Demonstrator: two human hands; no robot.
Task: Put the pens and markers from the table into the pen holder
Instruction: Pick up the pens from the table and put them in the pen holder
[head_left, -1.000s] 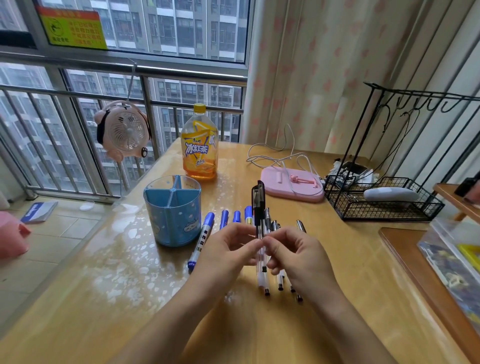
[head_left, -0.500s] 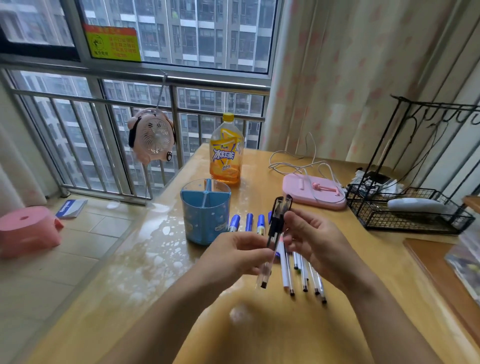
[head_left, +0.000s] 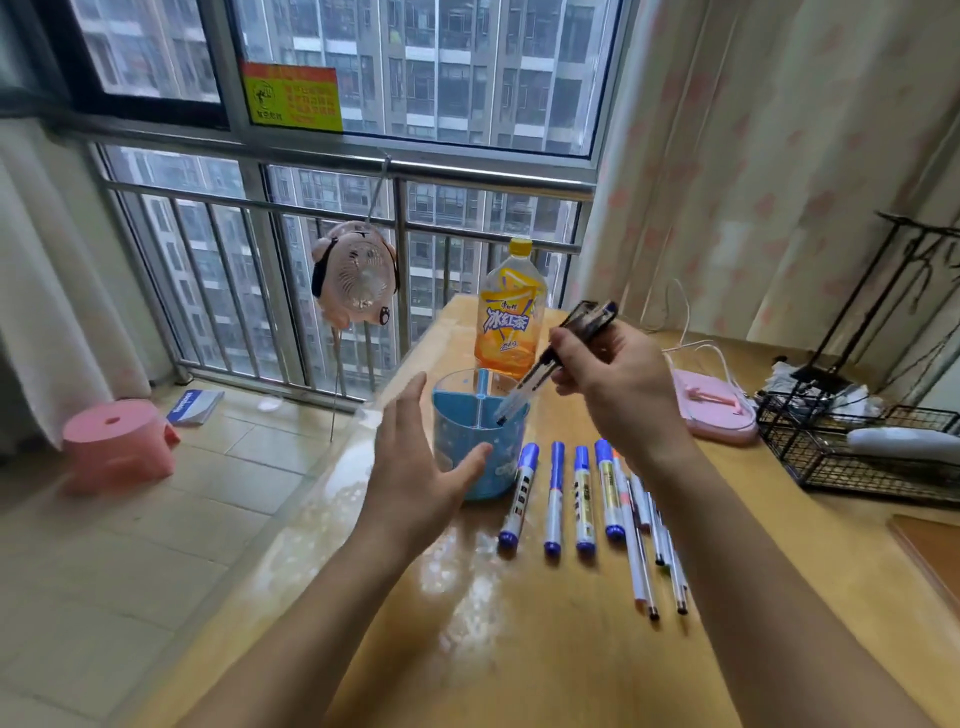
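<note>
right hand (head_left: 618, 384) grip slants pens (head_left: 540, 376), tips inside pen holder (head_left: 467, 457).

Daylight's coming through a barred window (head_left: 332, 218), pink curtain (head_left: 753, 171) hanging right, stool (head_left: 117, 441) sitting on tiled floor (head_left: 130, 561).

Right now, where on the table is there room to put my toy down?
The near table, between the two forearms and in front of the blue markers, is bare. So is the strip right of the thin pens, before the wire basket. It is crowded around the blue pen holder, iced tea bottle and pink stand.
</note>
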